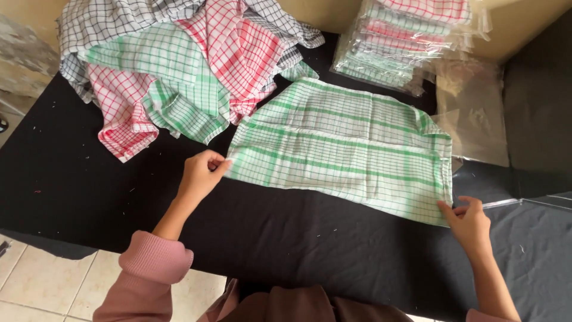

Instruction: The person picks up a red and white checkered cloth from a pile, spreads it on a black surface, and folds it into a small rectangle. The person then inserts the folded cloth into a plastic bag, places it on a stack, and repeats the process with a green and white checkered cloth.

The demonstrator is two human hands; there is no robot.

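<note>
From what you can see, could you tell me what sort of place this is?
Probably a small textile packing workspace: a heap of checked cotton cloths, a stack of clear-bagged cloths, and a black-covered table.

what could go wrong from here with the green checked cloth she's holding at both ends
1. The left hand and right hand pinch only the near corners of the green checked cloth, so a corner could slip and the fold might come out uneven.
2. The cloth's far left edge lies close to the pile of loose checked cloths; pulling may drag one along.
3. The far right corner sits by an empty clear bag, which could get shifted.
</note>
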